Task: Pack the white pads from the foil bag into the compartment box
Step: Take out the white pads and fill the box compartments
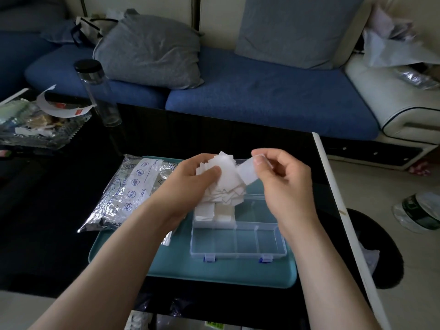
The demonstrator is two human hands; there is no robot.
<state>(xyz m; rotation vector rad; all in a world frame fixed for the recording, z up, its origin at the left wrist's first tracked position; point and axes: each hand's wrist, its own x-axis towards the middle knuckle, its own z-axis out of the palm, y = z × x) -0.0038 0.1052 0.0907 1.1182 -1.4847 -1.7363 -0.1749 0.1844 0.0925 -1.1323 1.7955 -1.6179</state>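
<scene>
Left hand (pixel 190 179) grips a fanned stack of white pads (pixel 228 186); right hand (pixel 285 184), just beside it, pinches a single pad (pixel 247 173). Below both hands the compartment box (pixel 238 241) lies open on a teal tray (pixel 214 272), with pads in the compartments under the left hand. Left of that hand lies the foil bag (pixel 126 194), its label reading "Date:".

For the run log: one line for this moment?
left hand: holds pad stack | right hand: pinches single pad | compartment box: open, holds packed pads
</scene>
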